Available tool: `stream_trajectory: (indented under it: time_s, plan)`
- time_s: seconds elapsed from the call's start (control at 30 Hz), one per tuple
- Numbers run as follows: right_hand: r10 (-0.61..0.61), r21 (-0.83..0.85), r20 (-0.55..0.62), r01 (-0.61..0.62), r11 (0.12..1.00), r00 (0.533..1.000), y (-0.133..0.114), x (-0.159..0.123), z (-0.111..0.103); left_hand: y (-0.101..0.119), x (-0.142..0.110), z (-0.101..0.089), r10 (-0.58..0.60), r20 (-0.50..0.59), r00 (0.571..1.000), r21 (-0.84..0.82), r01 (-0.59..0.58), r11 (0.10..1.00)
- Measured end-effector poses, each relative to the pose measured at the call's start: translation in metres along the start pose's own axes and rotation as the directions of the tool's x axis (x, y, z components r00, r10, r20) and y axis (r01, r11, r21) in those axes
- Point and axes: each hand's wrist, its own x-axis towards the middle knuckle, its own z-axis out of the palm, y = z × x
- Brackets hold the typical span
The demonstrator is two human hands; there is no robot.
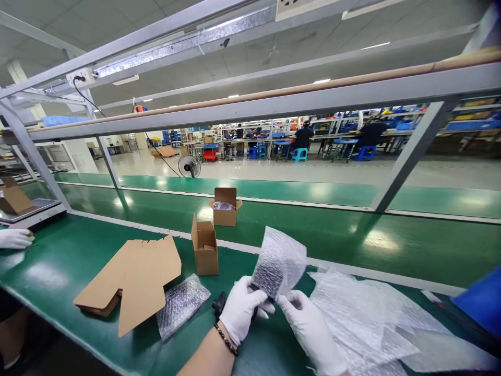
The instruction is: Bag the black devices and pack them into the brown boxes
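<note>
My left hand, white-gloved with a beaded bracelet at the wrist, is closed around a dark object and the lower edge of a bubble wrap bag. Only slivers of the dark object show, so its kind is unclear. A black knobbed piece sticks out left of that hand; whether it is part of the held object I cannot tell. My right hand, also gloved, pinches the bag's lower right edge. Another bubble wrap bag lies left of my hands. To the right spreads a pile of bubble wrap bags.
Flat cardboard blanks are stacked at left. An open carton stands near the bench's far edge; another carton with wrapped contents sits on the green belt. A co-worker's gloved hand is at far left. Metal posts rise beyond.
</note>
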Motion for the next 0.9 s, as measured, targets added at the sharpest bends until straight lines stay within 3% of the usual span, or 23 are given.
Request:
stream_trajectory:
  time_s: [0.07,0.13,0.2,0.3,0.4,0.5,0.57,0.63,0.7,0.8,0.9]
  plan:
    - [-0.194,-0.189,-0.241,0.150,0.971,0.951,0.006,-0.002,0.011,-0.001,0.001,0.001,0.040,-0.052,0.998,-0.096,-0.045,0.994]
    - [-0.474,-0.384,-0.337,0.341,0.858,0.813,0.012,-0.003,0.017,-0.001,0.000,0.001,0.053,-0.049,0.997,-0.131,-0.059,0.990]
    - [-0.673,-0.524,-0.242,0.490,0.697,0.699,0.016,0.000,0.017,-0.002,0.000,0.000,0.050,0.007,0.999,-0.112,-0.049,0.993]
    - [-0.789,-0.551,-0.028,0.649,0.525,0.614,0.018,0.004,0.008,-0.004,-0.002,0.003,0.041,0.031,0.999,0.012,-0.041,0.999]
    - [-0.840,-0.519,0.027,0.726,0.451,0.541,0.017,0.003,0.000,-0.009,-0.003,0.009,0.053,-0.078,0.996,0.150,-0.041,0.988]
    - [-0.843,-0.519,0.086,0.746,0.417,0.531,0.013,-0.001,-0.001,-0.013,-0.004,0.010,0.088,-0.160,0.983,0.141,-0.066,0.988]
    - [-0.835,-0.505,0.104,0.752,0.424,0.540,0.011,-0.002,-0.001,-0.012,-0.003,0.008,0.041,-0.073,0.996,0.080,-0.036,0.996]
    - [-0.822,-0.469,0.091,0.752,0.463,0.563,0.010,0.000,-0.001,-0.010,-0.002,0.004,-0.030,0.086,0.996,0.047,0.026,0.999]
    - [-0.800,-0.435,0.070,0.740,0.513,0.596,0.012,0.004,-0.001,-0.008,0.000,0.002,-0.054,0.150,0.987,0.056,0.046,0.997]
    - [-0.789,-0.451,0.048,0.718,0.530,0.613,0.016,0.005,0.000,-0.009,-0.001,0.005,-0.033,0.035,0.999,0.127,0.028,0.992]
    - [-0.805,-0.467,0.053,0.727,0.503,0.590,0.019,0.002,0.001,-0.011,-0.003,0.009,0.090,-0.073,0.993,0.226,-0.071,0.971]
